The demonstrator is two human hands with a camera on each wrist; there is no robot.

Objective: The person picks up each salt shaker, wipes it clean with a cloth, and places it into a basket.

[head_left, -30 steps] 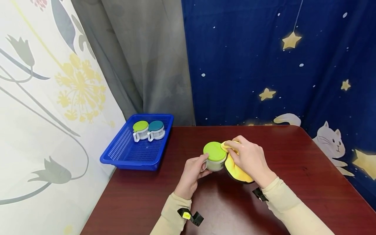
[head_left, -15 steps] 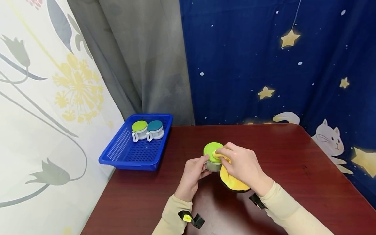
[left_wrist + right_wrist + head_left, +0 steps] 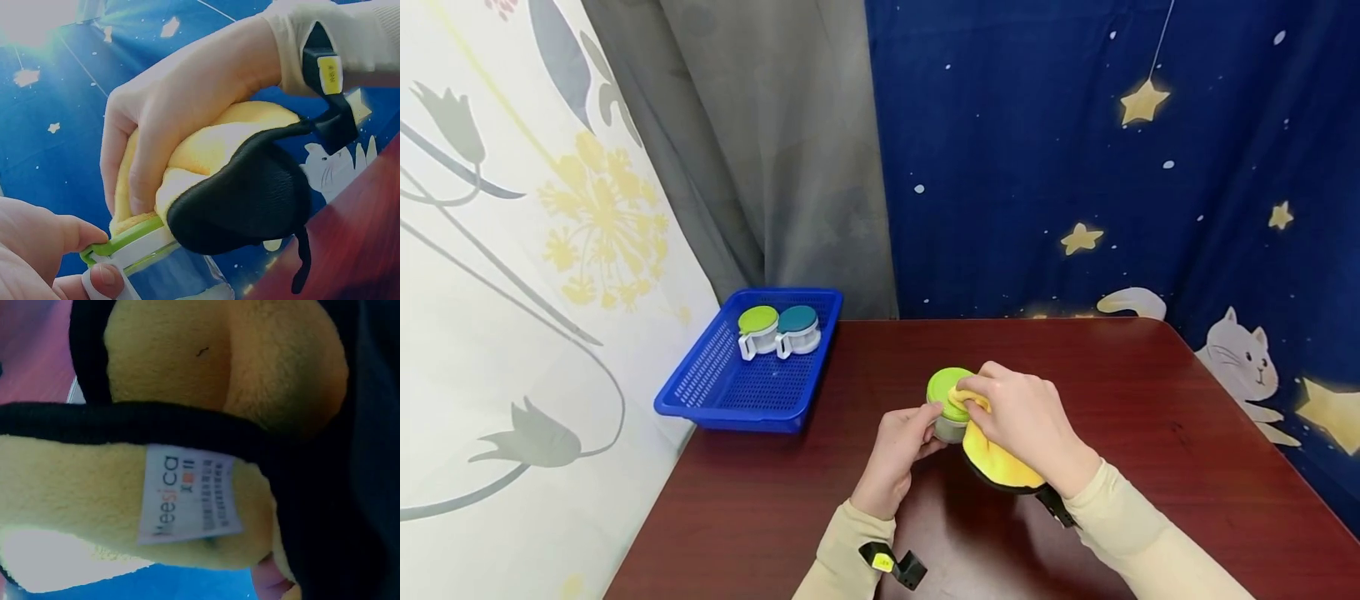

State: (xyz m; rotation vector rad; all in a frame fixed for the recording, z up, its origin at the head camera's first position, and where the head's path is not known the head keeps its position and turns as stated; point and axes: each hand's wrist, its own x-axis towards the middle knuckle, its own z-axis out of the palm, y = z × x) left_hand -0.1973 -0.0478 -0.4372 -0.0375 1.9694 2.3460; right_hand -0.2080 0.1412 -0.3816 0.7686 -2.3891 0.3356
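Observation:
My left hand [image 3: 898, 454] grips a clear jar [image 3: 950, 430] with a lime-green lid [image 3: 946, 386] by its handle side, the thumb on the lid's edge. The jar is held upright above the table. My right hand [image 3: 1026, 417] pinches a yellow cloth [image 3: 1000, 458] with black edging and presses a fold of it onto the lid. In the left wrist view, the cloth's black underside [image 3: 244, 194] hangs beside the clear jar wall. The right wrist view is filled by the plush cloth [image 3: 69, 475] and its white label [image 3: 190, 495]; the jar is mostly hidden there.
A blue perforated basket [image 3: 730, 417] stands at the table's left. Inside it are two handled jars, one with a green lid [image 3: 758, 318] and one with a teal lid [image 3: 797, 318]. The dark red table [image 3: 1150, 400] extends right; curtains hang behind it.
The cloth in my right hand has moved left from the lid's right edge onto its top. My left hand and the jar have shifted slightly right and down.

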